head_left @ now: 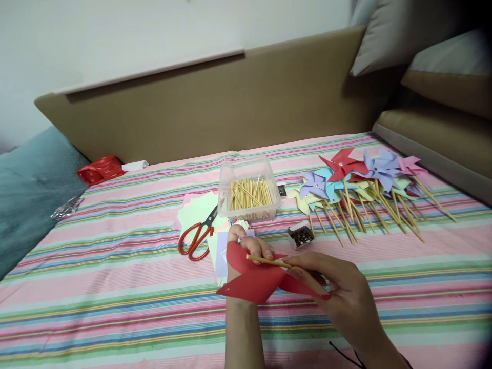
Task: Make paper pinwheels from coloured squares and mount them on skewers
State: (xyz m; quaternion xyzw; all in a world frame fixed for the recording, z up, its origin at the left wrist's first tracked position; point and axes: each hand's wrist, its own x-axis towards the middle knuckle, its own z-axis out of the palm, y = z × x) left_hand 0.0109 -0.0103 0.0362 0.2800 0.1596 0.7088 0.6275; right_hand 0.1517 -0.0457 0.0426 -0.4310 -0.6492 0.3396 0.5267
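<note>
- Held low over a striped cloth (115, 246), a red pinwheel (255, 287) sits between a person's two hands, its blades spread.
- The left hand (257, 247) reaches up from six o'clock, its curled fingers pinching the red paper near the upper edge.
- The right hand (346, 282), at four o'clock, grips a thin wooden stick (267, 261), whose free end points toward nine o'clock across the left fingers (one red blade reaches the right hand).
- The step in hand appears to be lining up stick and paper; whether the two are fastened cannot be told.
- The next move seems to call for a steady left pinch and a careful right hand, lest the blades crease.
- Around the red pinwheel: a clear tub (246, 166) of sticks at twelve o'clock, a small box (298, 226) of metal bits near one, finished pinwheels (315, 185) at two, scissors (195, 241) at ten.
</note>
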